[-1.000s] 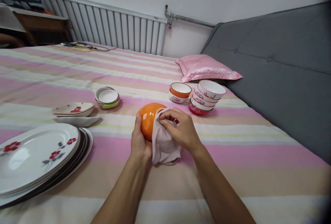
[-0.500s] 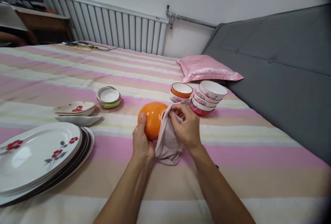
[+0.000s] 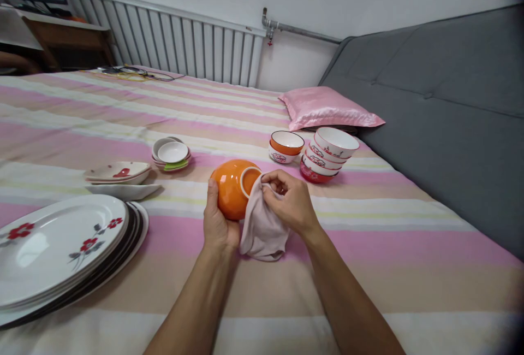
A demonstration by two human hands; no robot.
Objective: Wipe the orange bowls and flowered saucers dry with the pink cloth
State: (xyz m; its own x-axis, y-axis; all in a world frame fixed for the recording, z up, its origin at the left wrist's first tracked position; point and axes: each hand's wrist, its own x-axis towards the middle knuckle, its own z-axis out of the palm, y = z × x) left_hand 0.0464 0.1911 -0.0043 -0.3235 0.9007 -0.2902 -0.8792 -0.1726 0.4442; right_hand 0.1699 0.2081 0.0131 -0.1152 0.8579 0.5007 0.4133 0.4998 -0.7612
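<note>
Head view: left hand (image 3: 220, 226) grips orange bowl (image 3: 229, 191), fingers mostly hidden. Right hand (image 3: 292, 201) pinches cloth (image 3: 264, 226); cloth touches foot ring (image 3: 243, 183)

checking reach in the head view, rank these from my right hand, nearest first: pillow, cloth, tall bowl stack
1. Cloth, pinched in the right hand
2. Tall bowl stack, beyond, to the right
3. Pillow, farther back, also right

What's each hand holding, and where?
Left hand: orange bowl, by its rim side. Right hand: cloth, by its upper edge.
</note>
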